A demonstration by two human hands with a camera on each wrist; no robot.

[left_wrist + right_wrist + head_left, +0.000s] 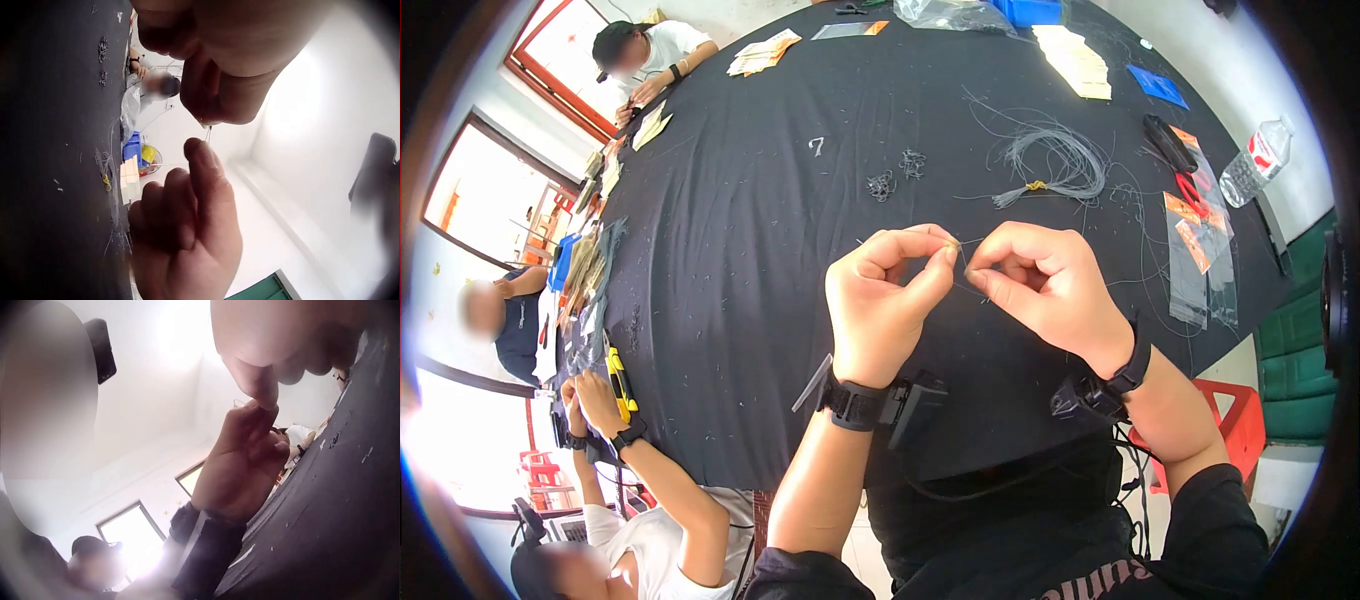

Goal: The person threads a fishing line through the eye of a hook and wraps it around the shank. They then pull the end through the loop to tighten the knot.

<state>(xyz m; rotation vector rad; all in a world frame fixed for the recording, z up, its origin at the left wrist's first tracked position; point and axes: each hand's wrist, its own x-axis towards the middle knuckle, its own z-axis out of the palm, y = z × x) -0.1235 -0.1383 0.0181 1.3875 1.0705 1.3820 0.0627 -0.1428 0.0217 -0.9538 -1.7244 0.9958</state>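
Both hands meet over the black-covered table, fingertips close together. My left hand [885, 300] pinches a tiny piece between thumb and forefinger; in the right wrist view a small curved wire, like a fish hook [239, 402], stands out at those fingertips. Thin fishing line [970, 242] spans the small gap to my right hand [1050, 285], which pinches it between thumb and forefinger, other fingers curled in. Fine line [210, 132] also shows between the two hands in the left wrist view. Most of the hook is hidden by the fingers.
Ahead lie two small piles of dark hooks [882, 185] and a coil of grey line [1065, 165] tied in yellow. Rightward are red-handled pliers [1190, 190], plastic packets [1190, 260] and a water bottle [1258, 160]. Other people sit left; a yellow cutter [618, 385] lies there.
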